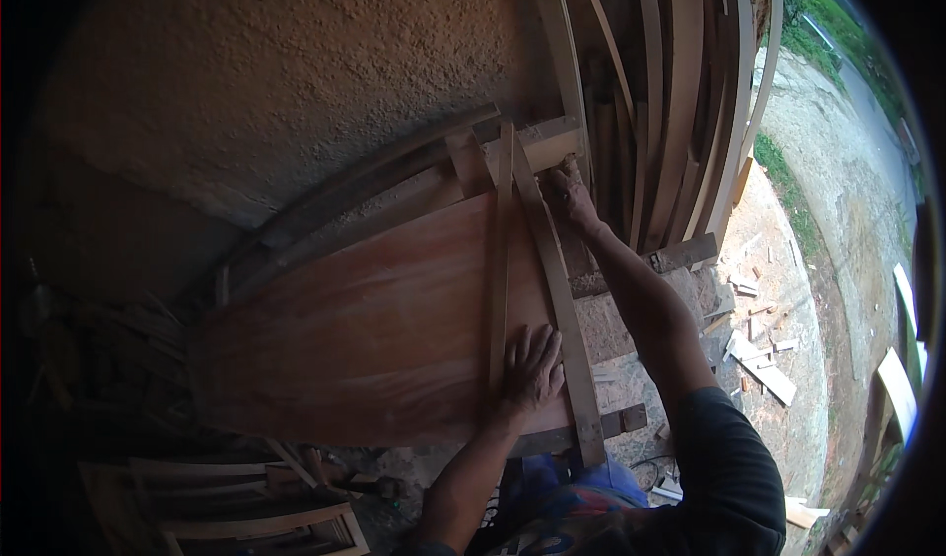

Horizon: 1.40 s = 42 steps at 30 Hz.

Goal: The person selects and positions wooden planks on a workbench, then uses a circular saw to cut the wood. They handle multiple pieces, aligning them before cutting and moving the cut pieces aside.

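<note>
A wide reddish-brown wooden panel (394, 310) lies flat in front of me. Two wooden strips cross its right end: a narrow strip (501, 270) and, to its right, a longer wooden board (560, 305) jutting past the panel's near edge. My left hand (533, 371) rests with fingers outstretched on the panel, between the two strips and close against them. Beyond the panel's far right corner, my right hand (570, 201) is closed beside the far end of the longer board, near a wooden crosspiece (550, 149). What its fingers hold is too dark to make out.
A rough plastered wall (345, 73) rises behind the panel. Tall planks (680, 103) lean upright at the far right. Wood offcuts (764, 367) litter the ground on the right. Wooden frames (256, 526) lie at the lower left.
</note>
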{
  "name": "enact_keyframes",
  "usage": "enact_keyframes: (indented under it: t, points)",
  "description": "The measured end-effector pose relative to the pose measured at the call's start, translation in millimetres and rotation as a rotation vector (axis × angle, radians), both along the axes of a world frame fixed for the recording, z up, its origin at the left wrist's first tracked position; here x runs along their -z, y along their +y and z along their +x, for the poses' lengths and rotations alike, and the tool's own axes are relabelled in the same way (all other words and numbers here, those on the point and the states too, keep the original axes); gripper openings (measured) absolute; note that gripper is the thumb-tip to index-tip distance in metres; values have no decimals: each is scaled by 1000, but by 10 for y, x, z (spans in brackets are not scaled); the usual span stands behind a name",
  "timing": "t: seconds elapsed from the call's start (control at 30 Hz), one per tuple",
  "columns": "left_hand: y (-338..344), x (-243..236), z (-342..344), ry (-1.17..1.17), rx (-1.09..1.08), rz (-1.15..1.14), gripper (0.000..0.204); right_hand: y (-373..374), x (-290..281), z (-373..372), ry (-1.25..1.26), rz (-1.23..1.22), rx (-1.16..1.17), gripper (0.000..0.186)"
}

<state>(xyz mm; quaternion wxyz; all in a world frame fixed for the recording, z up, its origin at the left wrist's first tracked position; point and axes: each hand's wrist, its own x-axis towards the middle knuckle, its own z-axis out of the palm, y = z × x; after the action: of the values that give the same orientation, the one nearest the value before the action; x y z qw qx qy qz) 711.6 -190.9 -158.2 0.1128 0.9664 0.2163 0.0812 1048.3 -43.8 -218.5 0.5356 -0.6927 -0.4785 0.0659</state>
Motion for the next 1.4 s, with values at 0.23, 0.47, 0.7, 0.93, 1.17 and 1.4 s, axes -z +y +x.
enact_keyframes:
  t: [0.23,0.47,0.7,0.93,1.17,1.4]
  points:
    - [-12,18,183,-35,39,1,67,245,499,570,-206,-103,46,33]
    - [-12,46,101,-7,26,4,68,-180,-565,-12,-87,-183,-82,28]
    - [-30,84,51,48,-21,-25,66,-1546,-912,-700,-18,-221,-218,20]
    - [-32,99,84,20,21,38,68,-2619,-757,-1346,266,-291,-48,15]
    - [-50,91,89,-41,13,65,61,-2827,-580,-1678,183,-143,2,10]
    - [-56,175,84,-48,16,59,67,-2931,-582,-1688,210,-155,-93,12]
